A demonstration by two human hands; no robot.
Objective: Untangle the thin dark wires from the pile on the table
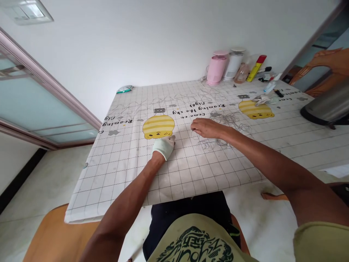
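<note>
My left hand (164, 146) wears a pale glove and rests on the checked tablecloth (141, 169), just below a printed yellow striped balloon (158, 125). Its fingers are closed; whatever may be in them is hidden. To its right, my bare right hand (206, 127) is low over the cloth with fingertips pinched together and pointing left. What that pinch holds, if anything, is too small to make out. Beside and under the right hand lies a loose tangle of thin dark strands (231, 123). More fine strands are spread in loops across the back of the cloth.
Along the wall stand a pink cylinder-shaped device (216, 69), a white one (233, 64), a clear bottle (241, 74) and a yellow-and-red can (256, 69). A crumpled cloth (264, 99) and a metal kettle (327, 100) are at right. A green-white packet (124, 89) lies at back left.
</note>
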